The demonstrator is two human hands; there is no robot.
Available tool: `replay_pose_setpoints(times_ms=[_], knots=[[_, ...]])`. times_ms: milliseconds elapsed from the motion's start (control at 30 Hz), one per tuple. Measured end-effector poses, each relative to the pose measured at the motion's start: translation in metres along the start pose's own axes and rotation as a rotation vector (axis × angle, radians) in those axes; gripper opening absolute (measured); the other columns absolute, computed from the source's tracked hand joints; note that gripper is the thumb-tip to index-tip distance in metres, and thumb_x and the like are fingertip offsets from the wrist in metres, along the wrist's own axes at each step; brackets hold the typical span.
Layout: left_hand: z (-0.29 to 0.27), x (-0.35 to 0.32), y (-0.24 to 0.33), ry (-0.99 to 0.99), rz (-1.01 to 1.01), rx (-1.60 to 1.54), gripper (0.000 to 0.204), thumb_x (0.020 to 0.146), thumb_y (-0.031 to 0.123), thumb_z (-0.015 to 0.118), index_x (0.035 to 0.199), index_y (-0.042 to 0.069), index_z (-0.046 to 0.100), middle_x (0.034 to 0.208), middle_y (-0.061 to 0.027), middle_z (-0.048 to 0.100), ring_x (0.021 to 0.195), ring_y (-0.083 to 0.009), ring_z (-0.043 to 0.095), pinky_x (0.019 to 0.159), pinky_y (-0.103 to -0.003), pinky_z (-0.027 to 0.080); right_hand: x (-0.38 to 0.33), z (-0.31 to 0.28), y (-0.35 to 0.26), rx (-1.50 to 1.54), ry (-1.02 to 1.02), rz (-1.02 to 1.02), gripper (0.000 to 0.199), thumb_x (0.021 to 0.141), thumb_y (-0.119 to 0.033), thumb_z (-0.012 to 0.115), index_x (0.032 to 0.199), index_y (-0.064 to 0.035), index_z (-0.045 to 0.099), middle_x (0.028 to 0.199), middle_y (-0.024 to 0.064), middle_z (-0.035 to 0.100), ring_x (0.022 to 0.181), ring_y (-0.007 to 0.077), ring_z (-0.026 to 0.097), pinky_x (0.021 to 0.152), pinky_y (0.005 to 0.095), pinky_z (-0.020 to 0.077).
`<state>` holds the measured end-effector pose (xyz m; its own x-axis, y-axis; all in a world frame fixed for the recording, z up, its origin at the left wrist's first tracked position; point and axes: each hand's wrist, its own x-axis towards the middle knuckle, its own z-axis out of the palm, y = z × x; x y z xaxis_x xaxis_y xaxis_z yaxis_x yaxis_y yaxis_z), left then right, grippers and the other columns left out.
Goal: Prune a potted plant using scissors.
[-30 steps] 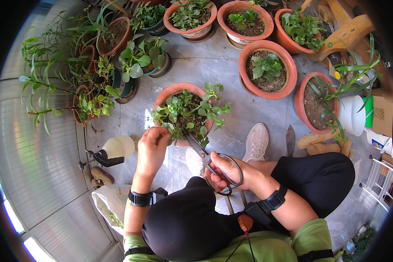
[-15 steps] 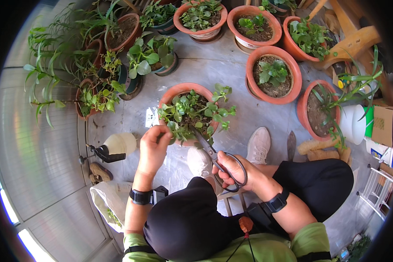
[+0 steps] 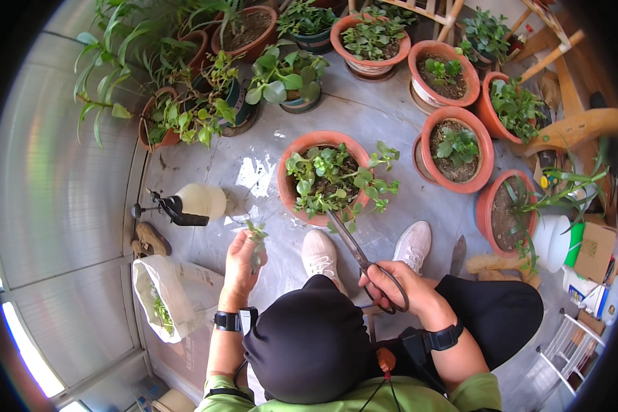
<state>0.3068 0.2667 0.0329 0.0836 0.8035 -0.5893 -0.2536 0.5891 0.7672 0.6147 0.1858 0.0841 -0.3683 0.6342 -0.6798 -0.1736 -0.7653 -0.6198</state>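
While the person's left hand [image 3: 239,264] is raised out to the left of the pale left shoe [image 3: 320,254], its thumb and fingers pinch a small green cutting [image 3: 256,242], whose leaves stick up above the fingertips and hang down beside the palm. The right hand [image 3: 397,283] is curled around the black handle loops of a pair of scissors [image 3: 350,242], with the fingers wrapped about the grips. The blades lie close together and point up and to the left, toward the near edge of a round terracotta pot [image 3: 288,152]; whether the tips touch the rim or the leaves there cannot be told. That pot stands on the grey floor [image 3: 364,110] ahead of the shoes, and the leafy plant [image 3: 323,168] in it spreads over the soil, some stems leaning out past the right side of the rim. Left of the pot, near the panelled wall [image 3: 55,206], is a spray bottle [image 3: 200,201] with a pale body and a black head. Nearer the person on that side, an open white bag [image 3: 185,292] holds some green clippings [image 3: 162,314]. To the right of the pot is another terracotta pot [image 3: 484,161], with a small leafy plant [image 3: 459,145] growing in its soil.
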Motion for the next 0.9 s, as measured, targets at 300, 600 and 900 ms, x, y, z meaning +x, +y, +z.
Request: replay_pose_setpoints(times_ms=[300,600,900], knots=[[0.035,0.001,-0.008,-0.062,0.215,0.623,0.023,0.087,0.002,0.049,0.108,0.006,0.057,0.082,-0.0015,0.059,0.068,-0.0071,0.052,0.060,-0.022,0.044,0.018,0.005,0.005,-0.172,0.062,0.062,0.045,0.091,-0.046,0.052,0.087,-0.0018,0.059,0.058,-0.0003,0.049,0.049,0.0079,0.047,0.045,0.0223,0.0363],[0.074,0.018,0.011,-0.099,0.690,0.972,0.033,0.081,0.009,0.064,0.114,0.012,0.060,0.075,-0.0123,0.061,0.064,-0.0202,0.061,0.058,-0.032,0.048,0.015,0.007,-0.003,-0.033,0.155,0.080,0.044,0.092,-0.045,0.050,0.086,-0.0018,0.057,0.060,-0.0009,0.046,0.048,0.0067,0.045,0.044,0.0205,0.0360],[0.074,0.029,0.001,-0.101,0.740,1.382,0.013,0.075,0.016,0.067,0.088,0.013,0.065,0.077,-0.0065,0.063,0.066,-0.0277,0.062,0.057,-0.037,0.050,0.013,0.006,-0.002,0.004,0.204,0.076,0.045,0.092,-0.046,0.049,0.088,-0.0013,0.055,0.063,-0.0005,0.046,0.049,0.0070,0.044,0.045,0.0212,0.0376]])
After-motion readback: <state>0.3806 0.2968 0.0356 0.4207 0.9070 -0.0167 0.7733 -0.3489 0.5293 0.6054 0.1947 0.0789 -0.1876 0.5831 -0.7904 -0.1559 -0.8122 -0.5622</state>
